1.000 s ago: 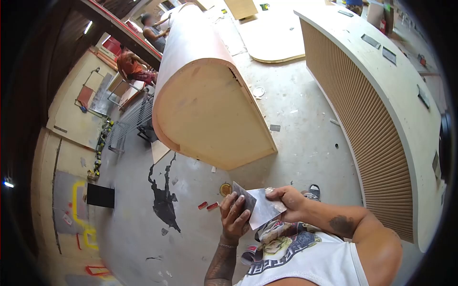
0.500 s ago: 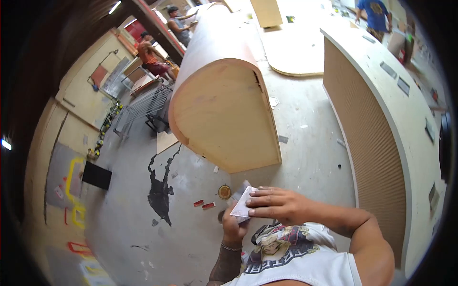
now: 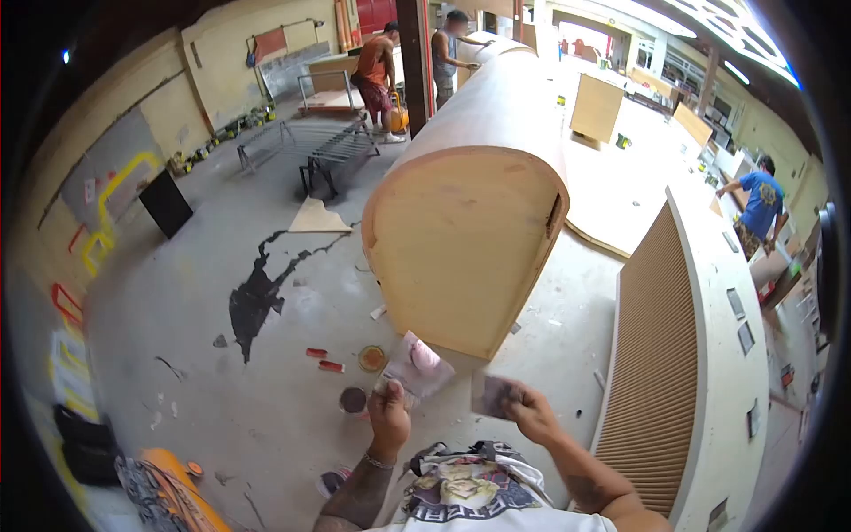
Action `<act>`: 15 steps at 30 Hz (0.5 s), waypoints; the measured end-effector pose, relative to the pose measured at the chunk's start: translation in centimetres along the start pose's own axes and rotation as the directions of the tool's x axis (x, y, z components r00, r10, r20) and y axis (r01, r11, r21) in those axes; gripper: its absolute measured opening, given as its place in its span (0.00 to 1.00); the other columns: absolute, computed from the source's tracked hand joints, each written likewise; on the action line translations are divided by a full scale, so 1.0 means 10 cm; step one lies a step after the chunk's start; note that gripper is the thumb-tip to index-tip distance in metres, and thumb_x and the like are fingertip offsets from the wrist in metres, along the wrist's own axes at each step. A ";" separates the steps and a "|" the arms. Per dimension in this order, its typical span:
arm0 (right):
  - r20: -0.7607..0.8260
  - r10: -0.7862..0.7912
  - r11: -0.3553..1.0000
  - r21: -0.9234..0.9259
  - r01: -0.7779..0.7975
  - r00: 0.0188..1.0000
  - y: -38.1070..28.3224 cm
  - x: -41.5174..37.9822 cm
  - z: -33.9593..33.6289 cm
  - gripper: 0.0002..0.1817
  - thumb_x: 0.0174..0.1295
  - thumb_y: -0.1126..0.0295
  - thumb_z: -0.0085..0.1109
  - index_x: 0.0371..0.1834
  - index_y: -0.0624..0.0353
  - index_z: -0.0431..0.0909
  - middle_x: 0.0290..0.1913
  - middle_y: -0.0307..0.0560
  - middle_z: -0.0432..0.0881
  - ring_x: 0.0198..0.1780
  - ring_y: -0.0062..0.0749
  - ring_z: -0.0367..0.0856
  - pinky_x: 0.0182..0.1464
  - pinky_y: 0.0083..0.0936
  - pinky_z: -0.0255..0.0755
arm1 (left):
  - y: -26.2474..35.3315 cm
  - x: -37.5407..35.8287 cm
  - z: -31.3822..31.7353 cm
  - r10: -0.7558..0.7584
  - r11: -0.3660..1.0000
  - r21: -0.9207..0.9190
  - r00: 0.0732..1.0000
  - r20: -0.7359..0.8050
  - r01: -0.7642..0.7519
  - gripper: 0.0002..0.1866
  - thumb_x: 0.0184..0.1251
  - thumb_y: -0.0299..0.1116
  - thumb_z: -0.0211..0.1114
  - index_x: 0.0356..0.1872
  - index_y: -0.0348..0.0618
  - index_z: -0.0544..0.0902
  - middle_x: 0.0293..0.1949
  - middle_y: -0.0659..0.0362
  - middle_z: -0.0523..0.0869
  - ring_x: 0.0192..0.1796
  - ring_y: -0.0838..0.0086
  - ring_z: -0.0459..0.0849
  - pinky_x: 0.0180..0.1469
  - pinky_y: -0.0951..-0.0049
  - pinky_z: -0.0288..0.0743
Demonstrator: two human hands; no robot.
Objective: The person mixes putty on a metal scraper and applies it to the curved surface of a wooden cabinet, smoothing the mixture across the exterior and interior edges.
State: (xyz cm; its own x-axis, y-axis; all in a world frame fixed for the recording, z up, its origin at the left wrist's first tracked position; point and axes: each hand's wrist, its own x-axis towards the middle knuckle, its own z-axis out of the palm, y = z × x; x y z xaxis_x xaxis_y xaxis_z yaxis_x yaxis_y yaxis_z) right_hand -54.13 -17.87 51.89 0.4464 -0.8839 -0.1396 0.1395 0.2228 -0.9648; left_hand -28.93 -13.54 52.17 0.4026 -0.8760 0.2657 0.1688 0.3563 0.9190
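Note:
My left hand (image 3: 388,418) grips a thin square plate by its corner; a smear of pink paste lies on this plate (image 3: 417,368). In my right hand (image 3: 532,413) is a flat grey scraper (image 3: 490,395), held between thumb and fingers and apart from the plate. Just past both hands stands a large curved wooden piece (image 3: 461,257), its flat end panel facing me and a dark gap along its right upper edge. On the floor by my left hand are an open can with dark contents (image 3: 353,401) and a round brownish lid or tin (image 3: 372,358).
Two red pieces (image 3: 330,365) lie on the floor near the cans. A ribbed, curved panel with a white top (image 3: 660,346) stands at the right. A metal frame (image 3: 310,146) is at back left. Two people work behind the curved piece, another at far right.
My hands have moved apart; the right one, earlier over the left, now holds the scraper away to the right. The view has lifted and turned, showing more of the room.

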 end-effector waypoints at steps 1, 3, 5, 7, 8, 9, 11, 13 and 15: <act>-0.013 0.103 0.975 0.202 -0.098 0.995 -0.02 -0.04 0.02 0.20 0.65 0.77 0.51 0.61 0.64 0.72 0.51 0.51 0.83 0.48 0.37 0.85 0.54 0.30 0.79 | -0.05 -0.06 0.02 0.189 0.958 0.208 0.980 0.057 -0.197 0.24 0.80 0.45 0.45 0.54 0.32 0.77 0.57 0.48 0.82 0.60 0.58 0.81 0.60 0.65 0.75; 0.008 0.284 0.778 0.582 -0.235 0.959 -0.07 -0.05 0.05 0.19 0.63 0.74 0.55 0.59 0.62 0.74 0.50 0.51 0.83 0.48 0.39 0.85 0.55 0.32 0.79 | 0.17 -0.08 0.13 0.387 0.805 0.344 0.867 0.315 -0.484 0.18 0.75 0.43 0.54 0.50 0.37 0.80 0.60 0.46 0.80 0.65 0.55 0.77 0.65 0.57 0.69; 0.076 0.413 0.658 0.664 -0.355 0.908 -0.28 -0.09 0.25 0.17 0.64 0.69 0.54 0.56 0.61 0.75 0.51 0.51 0.83 0.47 0.41 0.85 0.55 0.37 0.78 | 0.20 0.04 0.19 0.509 0.615 0.280 0.643 0.573 -0.737 0.14 0.70 0.39 0.60 0.49 0.42 0.82 0.60 0.46 0.80 0.66 0.55 0.76 0.67 0.54 0.67; 0.155 0.521 0.502 0.739 -0.449 0.839 -0.49 -0.15 0.41 0.17 0.65 0.65 0.53 0.54 0.60 0.76 0.51 0.51 0.84 0.47 0.43 0.85 0.56 0.43 0.77 | 0.27 0.03 0.24 0.476 0.576 0.259 0.575 0.665 -0.776 0.14 0.61 0.35 0.66 0.49 0.51 0.84 0.61 0.51 0.81 0.66 0.55 0.76 0.66 0.51 0.66; 0.071 0.563 0.531 0.733 -0.426 0.823 -0.50 -0.15 0.38 0.18 0.66 0.62 0.51 0.53 0.60 0.77 0.51 0.52 0.84 0.48 0.43 0.85 0.57 0.46 0.76 | 0.27 0.03 0.26 0.465 0.570 0.253 0.561 0.685 -0.782 0.14 0.61 0.34 0.66 0.49 0.52 0.84 0.61 0.52 0.81 0.65 0.55 0.76 0.66 0.51 0.66; 0.064 0.534 0.525 0.756 -0.390 0.843 -0.50 -0.15 0.31 0.18 0.66 0.63 0.51 0.54 0.61 0.77 0.51 0.52 0.84 0.48 0.43 0.85 0.58 0.45 0.75 | 0.26 0.04 0.28 0.454 0.565 0.245 0.544 0.705 -0.788 0.14 0.60 0.33 0.67 0.49 0.53 0.84 0.61 0.53 0.82 0.65 0.56 0.76 0.66 0.51 0.66; 0.044 0.475 0.510 0.800 -0.315 0.879 -0.50 -0.18 0.13 0.18 0.66 0.63 0.52 0.54 0.61 0.76 0.50 0.52 0.84 0.48 0.43 0.85 0.58 0.44 0.75 | 0.31 0.15 0.27 0.411 0.527 0.233 0.485 0.772 -0.817 0.16 0.59 0.33 0.68 0.50 0.54 0.85 0.61 0.55 0.82 0.64 0.59 0.78 0.66 0.55 0.67; 0.000 0.213 0.542 0.832 -0.118 0.977 -0.67 -0.23 0.00 0.20 0.66 0.62 0.53 0.56 0.64 0.74 0.47 0.53 0.84 0.48 0.42 0.84 0.57 0.42 0.77 | 0.32 0.23 0.25 0.327 0.509 0.211 0.414 0.850 -0.834 0.16 0.60 0.33 0.68 0.51 0.55 0.85 0.61 0.56 0.82 0.63 0.61 0.79 0.66 0.57 0.68; -0.101 -0.060 0.619 0.777 0.116 0.993 -0.95 -0.24 -0.04 0.22 0.64 0.66 0.56 0.59 0.64 0.72 0.48 0.51 0.82 0.48 0.40 0.84 0.56 0.39 0.78 | 0.04 0.16 0.24 0.289 0.697 0.272 0.606 0.741 -0.664 0.20 0.63 0.30 0.65 0.58 0.49 0.80 0.60 0.52 0.82 0.61 0.62 0.81 0.65 0.61 0.71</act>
State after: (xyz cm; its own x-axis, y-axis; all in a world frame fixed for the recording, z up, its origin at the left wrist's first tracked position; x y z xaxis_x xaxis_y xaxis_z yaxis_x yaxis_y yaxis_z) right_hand -56.87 -18.01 61.30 0.3461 -0.9326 -0.1027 0.8247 0.3546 -0.4407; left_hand -30.38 -15.58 53.64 -0.3743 -0.6690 0.6422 -0.3942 0.7416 0.5428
